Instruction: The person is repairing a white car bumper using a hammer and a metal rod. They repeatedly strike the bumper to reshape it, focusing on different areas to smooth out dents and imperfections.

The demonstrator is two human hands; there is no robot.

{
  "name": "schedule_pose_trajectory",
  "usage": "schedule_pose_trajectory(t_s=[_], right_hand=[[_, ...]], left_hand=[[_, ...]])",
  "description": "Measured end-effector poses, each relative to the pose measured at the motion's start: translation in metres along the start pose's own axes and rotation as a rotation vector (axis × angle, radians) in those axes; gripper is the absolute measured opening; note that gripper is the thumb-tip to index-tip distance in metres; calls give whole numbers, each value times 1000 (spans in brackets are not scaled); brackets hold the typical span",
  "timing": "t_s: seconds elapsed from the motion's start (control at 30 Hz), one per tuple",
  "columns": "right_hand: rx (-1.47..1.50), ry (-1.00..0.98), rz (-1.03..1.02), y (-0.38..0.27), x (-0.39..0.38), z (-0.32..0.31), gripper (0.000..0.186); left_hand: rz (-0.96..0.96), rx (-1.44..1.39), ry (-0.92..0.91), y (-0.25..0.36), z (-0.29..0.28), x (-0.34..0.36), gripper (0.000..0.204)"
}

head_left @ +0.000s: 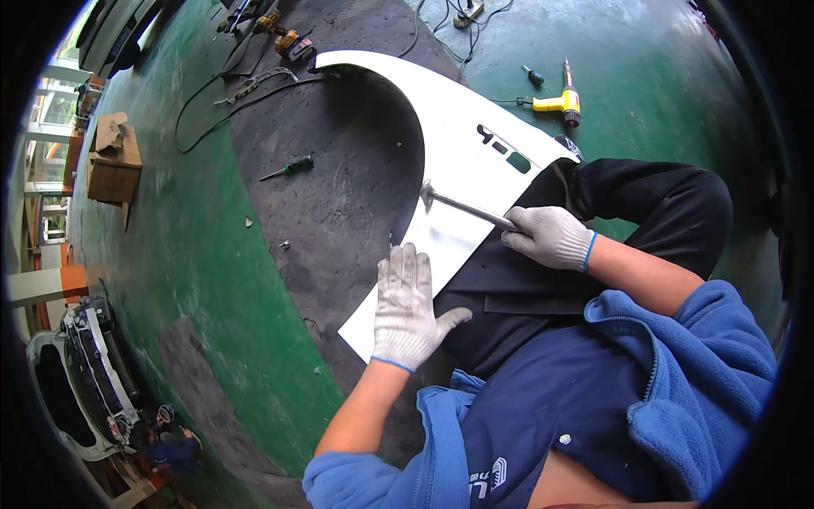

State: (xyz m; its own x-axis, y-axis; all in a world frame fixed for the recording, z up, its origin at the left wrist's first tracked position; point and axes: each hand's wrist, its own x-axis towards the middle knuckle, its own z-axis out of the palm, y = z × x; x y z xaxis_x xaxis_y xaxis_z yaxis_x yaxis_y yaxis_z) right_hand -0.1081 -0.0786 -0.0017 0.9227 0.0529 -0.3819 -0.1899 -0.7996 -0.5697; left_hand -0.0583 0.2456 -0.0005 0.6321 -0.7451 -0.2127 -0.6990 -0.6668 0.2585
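Observation:
A white car fender [462, 127] with a curved wheel-arch edge lies across my lap and the dark mat. My right hand [551, 237], in a pale knit glove with a blue cuff, is closed round the handle of a metal body hammer [462, 204]. The hammer's head is over the fender close to the arch edge; whether it touches cannot be told. Gloved too, my left hand [407, 305] rests flat on the narrow lower part of the fender, fingers stretched out and thumb apart.
On the mat [339, 195] lie a green-handled screwdriver [292, 168] and a cordless drill [292, 44]. A yellow heat gun [555, 103] and a small screwdriver [533, 75] are on the green floor at right. A cardboard box [114, 161] stands at left, with car parts [93, 365] below.

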Motion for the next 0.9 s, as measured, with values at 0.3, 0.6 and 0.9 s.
schedule_pose_trajectory(t_s=[0.3, 0.6, 0.9], right_hand=[[72, -26, 27, -4, 1, 5, 35], [253, -25, 156, -9, 2, -10, 32], [454, 77, 280, -20, 43, -53, 33]], left_hand=[[-135, -15, 44, 5, 13, -88, 128], [-516, -63, 541, -2, 31, -150, 105], [-1732, -862, -116, 72, 289, -162, 55]])
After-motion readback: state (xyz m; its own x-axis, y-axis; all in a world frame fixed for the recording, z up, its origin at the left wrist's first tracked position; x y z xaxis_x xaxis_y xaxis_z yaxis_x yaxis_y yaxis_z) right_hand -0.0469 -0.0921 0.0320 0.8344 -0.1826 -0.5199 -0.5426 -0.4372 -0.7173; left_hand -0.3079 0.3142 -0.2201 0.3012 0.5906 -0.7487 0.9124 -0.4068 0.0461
